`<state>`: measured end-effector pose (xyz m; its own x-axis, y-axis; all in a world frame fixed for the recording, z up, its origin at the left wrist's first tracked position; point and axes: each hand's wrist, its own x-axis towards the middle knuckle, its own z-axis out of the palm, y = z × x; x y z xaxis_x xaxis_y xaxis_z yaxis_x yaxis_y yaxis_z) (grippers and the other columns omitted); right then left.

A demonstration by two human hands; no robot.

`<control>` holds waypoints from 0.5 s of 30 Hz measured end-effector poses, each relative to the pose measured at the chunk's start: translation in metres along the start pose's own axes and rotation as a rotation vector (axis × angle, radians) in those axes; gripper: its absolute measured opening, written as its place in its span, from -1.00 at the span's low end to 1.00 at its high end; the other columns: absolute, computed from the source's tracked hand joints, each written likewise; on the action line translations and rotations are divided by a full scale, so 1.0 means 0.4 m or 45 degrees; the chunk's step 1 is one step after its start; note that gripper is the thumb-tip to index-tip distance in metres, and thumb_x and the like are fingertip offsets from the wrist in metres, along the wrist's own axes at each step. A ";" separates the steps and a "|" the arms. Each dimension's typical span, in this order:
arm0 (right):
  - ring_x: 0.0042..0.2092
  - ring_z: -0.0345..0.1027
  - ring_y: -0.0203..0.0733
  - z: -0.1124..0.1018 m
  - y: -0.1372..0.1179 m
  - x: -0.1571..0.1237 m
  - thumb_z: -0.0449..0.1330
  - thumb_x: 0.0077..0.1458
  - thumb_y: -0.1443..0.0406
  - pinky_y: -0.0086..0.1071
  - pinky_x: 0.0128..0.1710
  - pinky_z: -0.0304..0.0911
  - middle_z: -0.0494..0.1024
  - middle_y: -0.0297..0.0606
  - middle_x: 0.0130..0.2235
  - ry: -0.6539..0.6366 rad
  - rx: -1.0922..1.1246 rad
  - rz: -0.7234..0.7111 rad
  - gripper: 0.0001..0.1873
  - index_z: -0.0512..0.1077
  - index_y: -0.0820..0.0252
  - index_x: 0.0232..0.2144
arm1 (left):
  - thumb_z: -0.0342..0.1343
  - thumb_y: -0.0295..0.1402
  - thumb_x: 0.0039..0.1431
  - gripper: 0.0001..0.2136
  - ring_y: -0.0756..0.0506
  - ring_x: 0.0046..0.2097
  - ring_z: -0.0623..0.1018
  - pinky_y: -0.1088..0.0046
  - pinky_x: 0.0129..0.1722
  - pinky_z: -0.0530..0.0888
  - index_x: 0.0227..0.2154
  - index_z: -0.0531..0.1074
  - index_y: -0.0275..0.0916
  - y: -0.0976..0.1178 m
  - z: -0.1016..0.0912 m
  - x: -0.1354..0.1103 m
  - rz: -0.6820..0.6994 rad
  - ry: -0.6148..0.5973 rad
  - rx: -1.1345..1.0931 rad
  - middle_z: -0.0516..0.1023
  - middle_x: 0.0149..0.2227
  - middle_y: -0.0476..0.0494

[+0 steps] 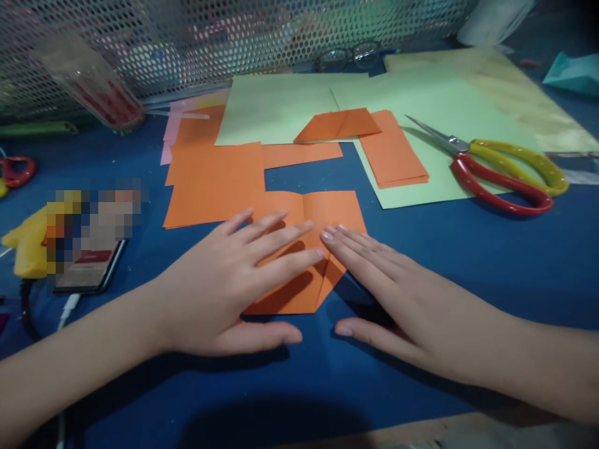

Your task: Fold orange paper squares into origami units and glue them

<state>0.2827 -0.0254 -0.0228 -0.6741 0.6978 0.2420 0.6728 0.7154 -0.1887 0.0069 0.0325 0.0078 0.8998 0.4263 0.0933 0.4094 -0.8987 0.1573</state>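
Partway, by the look of it: orange sheet (299, 290) lies flat at the centre of the frame, vertical crease showing at its top edge, lower-right corner apparently turned in toward that crease. Lower-left corner looks unfolded where visible; fingers hide some of it, so other folds can't be confirmed. Left hand (229, 268) is palm down over the sheet's left half, fingers spread, gripping nothing. Right hand (397, 280) has its fingertips at the right-hand fold, fingers flat and close together, thumb well apart, nothing clamped. Just above, upper centre, one folded orange piece (337, 126) sits with slanted ends; reads as further along than the sheet. Orange strips (397, 153) beside it and orange sheets (215, 184) at centre left look flat, so presumably unworked. Pale green paper (281, 106) spans the upper middle, no folding hands on it. Scissors (458, 145) rest upper right, out of both hands. Phone (88, 268) lies at left on the blue table (468, 268).
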 end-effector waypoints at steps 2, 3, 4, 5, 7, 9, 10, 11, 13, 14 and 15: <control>0.43 0.02 0.00 0.000 0.006 0.003 -0.06 0.44 -0.02 -0.14 0.32 0.20 0.21 0.14 0.40 -0.008 0.043 0.006 -0.24 0.05 0.48 0.40 | -0.10 -0.01 0.48 -0.47 -0.42 0.41 0.29 -0.15 0.30 0.34 0.35 0.20 -0.20 -0.014 0.001 0.003 -0.125 0.064 0.028 0.27 0.40 -0.37; 0.43 0.02 0.01 0.000 0.008 0.004 -0.04 0.43 -0.03 -0.14 0.32 0.22 0.17 0.15 0.42 -0.006 0.070 0.011 -0.23 0.05 0.46 0.40 | -0.06 -0.07 0.49 -0.50 -0.41 0.40 0.30 -0.11 0.28 0.38 0.34 0.21 -0.20 -0.023 0.002 0.006 -0.209 0.093 0.018 0.24 0.41 -0.38; 0.43 0.03 0.02 0.000 0.010 0.006 -0.02 0.42 -0.03 -0.15 0.30 0.24 0.14 0.15 0.43 -0.001 0.102 0.013 -0.23 0.05 0.43 0.41 | 0.00 -0.11 0.47 -0.51 -0.40 0.39 0.32 -0.07 0.26 0.42 0.34 0.21 -0.18 -0.033 0.005 0.009 -0.304 0.135 -0.020 0.21 0.42 -0.38; 0.43 0.03 0.03 0.001 0.012 0.009 0.02 0.41 -0.02 -0.16 0.29 0.28 0.11 0.15 0.45 0.009 0.135 0.013 -0.24 0.07 0.39 0.40 | 0.08 -0.12 0.43 -0.48 -0.39 0.37 0.35 -0.01 0.23 0.48 0.35 0.21 -0.15 -0.044 0.009 0.011 -0.403 0.194 -0.090 0.18 0.43 -0.35; 0.43 0.08 0.05 0.001 0.013 0.016 0.09 0.38 0.03 -0.19 0.24 0.36 0.09 0.12 0.46 0.052 0.195 0.008 -0.32 0.15 0.30 0.37 | 0.26 -0.13 0.29 -0.36 -0.35 0.27 0.45 0.12 0.08 0.61 0.35 0.20 -0.09 -0.064 0.020 0.014 -0.599 0.367 -0.300 0.15 0.43 -0.31; 0.38 0.20 0.04 0.001 0.013 0.026 0.11 0.39 0.13 -0.19 0.20 0.42 0.18 0.10 0.44 0.097 0.218 -0.010 -0.46 0.26 0.25 0.29 | 0.38 -0.16 0.15 -0.25 -0.29 0.18 0.51 0.26 -0.09 0.69 0.35 0.18 -0.06 -0.078 0.034 0.015 -0.757 0.525 -0.544 0.13 0.41 -0.30; 0.33 0.31 0.03 0.001 0.013 0.030 0.10 0.40 0.18 -0.19 0.17 0.45 0.28 0.09 0.39 0.120 0.206 -0.025 -0.55 0.32 0.24 0.24 | 0.40 -0.19 0.11 -0.22 -0.28 0.16 0.52 0.30 -0.15 0.70 0.34 0.17 -0.05 -0.081 0.040 0.015 -0.814 0.567 -0.658 0.12 0.40 -0.30; 0.24 0.42 0.01 0.002 0.014 0.035 0.08 0.42 0.22 -0.20 0.11 0.49 0.41 0.07 0.30 0.136 0.182 -0.049 -0.63 0.38 0.23 0.17 | 0.41 -0.23 0.09 -0.22 -0.27 0.16 0.52 0.31 -0.18 0.70 0.33 0.18 -0.03 -0.082 0.043 0.016 -0.850 0.584 -0.754 0.14 0.38 -0.28; 0.01 0.57 -0.04 0.003 0.018 0.041 0.02 0.43 0.31 -0.21 -0.03 0.54 0.62 -0.01 0.05 0.148 0.126 -0.115 -0.72 0.48 0.22 0.05 | 0.38 -0.31 0.09 -0.31 -0.26 0.17 0.52 0.29 -0.16 0.70 0.27 0.25 -0.01 -0.072 0.043 0.017 -0.849 0.611 -0.845 0.21 0.33 -0.24; -0.09 0.59 -0.08 0.002 0.020 0.043 0.01 0.43 0.35 -0.24 -0.12 0.54 0.65 -0.07 -0.07 0.153 0.106 -0.139 -0.72 0.50 0.22 0.00 | 0.36 -0.34 0.11 -0.39 -0.24 0.15 0.53 0.28 -0.13 0.70 0.22 0.31 0.00 -0.063 0.038 0.018 -0.821 0.634 -0.834 0.27 0.29 -0.22; -0.17 0.58 -0.11 0.000 0.021 0.043 0.01 0.42 0.38 -0.28 -0.20 0.53 0.66 -0.12 -0.16 0.165 0.107 -0.142 -0.71 0.51 0.21 -0.01 | 0.35 -0.38 0.12 -0.46 -0.21 0.10 0.55 0.28 -0.12 0.68 0.16 0.37 0.00 -0.051 0.031 0.019 -0.760 0.695 -0.773 0.35 0.21 -0.19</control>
<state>0.2766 -0.0074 -0.0204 -0.6948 0.6073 0.3852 0.5644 0.7924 -0.2313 0.0073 0.0529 -0.0068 0.3189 0.9145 0.2490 0.4873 -0.3836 0.7845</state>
